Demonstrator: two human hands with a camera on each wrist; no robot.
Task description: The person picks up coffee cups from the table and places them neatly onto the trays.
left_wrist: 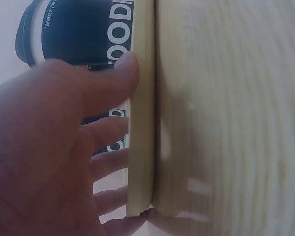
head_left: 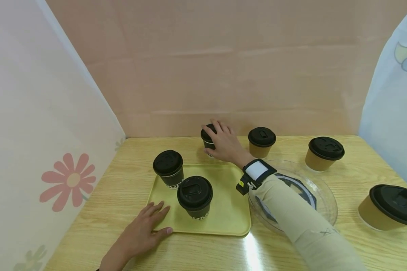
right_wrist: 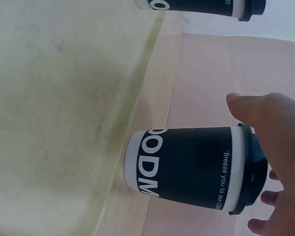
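Note:
My right hand (head_left: 225,145) is spread over a black paper cup (head_left: 207,135) with a black lid, standing behind the yellow tray (head_left: 228,203). The right wrist view shows this cup (right_wrist: 189,167) upright beyond the tray's rim, the thumb apart from it and the fingers partly hidden behind the lid. Two similar cups stand on the tray: one at its back left (head_left: 168,169), the other near its middle (head_left: 195,195). My left hand (head_left: 144,229) rests at the tray's front left corner, fingers extended along the left side and thumb on the front rim.
Under the right forearm lies a clear round plate (head_left: 329,192) with a dark pattern. Three brown cups with black lids stand behind and right of it: one at the back (head_left: 262,141), one farther right (head_left: 322,154), one at the right edge (head_left: 383,210).

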